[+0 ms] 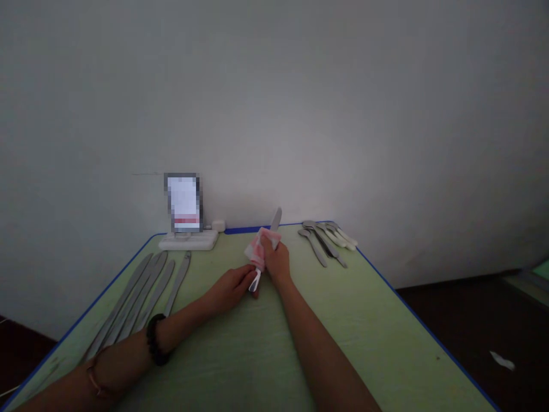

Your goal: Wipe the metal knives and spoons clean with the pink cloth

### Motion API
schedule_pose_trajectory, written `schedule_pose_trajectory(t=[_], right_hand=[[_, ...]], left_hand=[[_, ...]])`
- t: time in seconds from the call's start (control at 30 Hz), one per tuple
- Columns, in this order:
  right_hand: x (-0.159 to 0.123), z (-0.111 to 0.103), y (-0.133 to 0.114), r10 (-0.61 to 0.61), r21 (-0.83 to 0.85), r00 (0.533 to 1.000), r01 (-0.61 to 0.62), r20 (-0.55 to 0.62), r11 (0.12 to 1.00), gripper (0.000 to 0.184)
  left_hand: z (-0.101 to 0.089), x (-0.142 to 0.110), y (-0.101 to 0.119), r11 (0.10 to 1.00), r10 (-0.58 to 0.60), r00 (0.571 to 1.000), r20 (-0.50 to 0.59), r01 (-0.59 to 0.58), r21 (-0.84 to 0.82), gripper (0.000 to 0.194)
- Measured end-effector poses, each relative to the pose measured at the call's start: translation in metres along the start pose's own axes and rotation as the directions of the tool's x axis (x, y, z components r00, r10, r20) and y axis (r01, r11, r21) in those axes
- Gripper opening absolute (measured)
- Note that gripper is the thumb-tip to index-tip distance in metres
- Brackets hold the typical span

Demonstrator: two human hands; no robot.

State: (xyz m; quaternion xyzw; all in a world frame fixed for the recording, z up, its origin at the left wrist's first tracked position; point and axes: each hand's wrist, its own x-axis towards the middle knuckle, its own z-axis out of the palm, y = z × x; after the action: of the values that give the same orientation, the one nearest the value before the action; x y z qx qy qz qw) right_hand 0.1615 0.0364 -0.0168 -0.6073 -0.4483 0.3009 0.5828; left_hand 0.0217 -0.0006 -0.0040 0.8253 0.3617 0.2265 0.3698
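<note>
My left hand [235, 287] grips the handle end of a table knife [277, 217] over the middle of the table. The knife slants, its blade pointing up and away to the right. My right hand [277, 258] is closed around a pink and white cloth [255, 247], which is wrapped about the middle of the knife. The cloth hides that stretch of the knife. Several more knives [143, 292] lie side by side at the left, partly behind my left forearm. Spoons [315, 246], some with white handles, lie in a group at the far right.
A phone [185, 203] with a lit, blurred screen stands on a white power strip [189, 240] at the back left, a white plug [218, 226] beside it. The green table [343, 326] has a blue edge and meets a wall. A white scrap [501, 360] lies on the dark floor.
</note>
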Motion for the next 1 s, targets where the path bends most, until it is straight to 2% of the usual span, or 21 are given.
schedule_pose_trajectory(t=[0.3,0.43,0.53,0.77,1.0], right_hand=[[0.0,-0.001,-0.002,0.02,0.036,0.997,-0.023,0.068,0.999,0.034],[0.002,-0.003,0.001,0.045,0.118,0.998,-0.049,0.043,0.992,0.037],[0.005,-0.004,0.006,0.09,0.219,0.995,-0.096,0.038,0.971,0.042],[0.008,-0.005,0.01,0.239,0.483,0.97,-0.234,0.053,0.844,0.051],[0.005,-0.007,0.0,0.164,0.677,0.966,-0.259,0.202,0.689,0.028]], left_hand=[[-0.002,-0.003,0.009,0.998,-0.063,0.998,0.013,0.064,-0.023,0.025],[-0.002,-0.005,0.006,0.997,-0.05,0.998,0.049,0.053,-0.063,0.017],[-0.002,-0.006,0.005,0.997,-0.038,0.998,0.042,0.04,-0.061,0.018],[-0.002,-0.006,0.002,0.99,-0.035,0.994,-0.106,0.02,-0.142,0.029],[-0.002,-0.004,-0.001,0.994,-0.067,0.962,-0.264,0.042,-0.098,0.029]])
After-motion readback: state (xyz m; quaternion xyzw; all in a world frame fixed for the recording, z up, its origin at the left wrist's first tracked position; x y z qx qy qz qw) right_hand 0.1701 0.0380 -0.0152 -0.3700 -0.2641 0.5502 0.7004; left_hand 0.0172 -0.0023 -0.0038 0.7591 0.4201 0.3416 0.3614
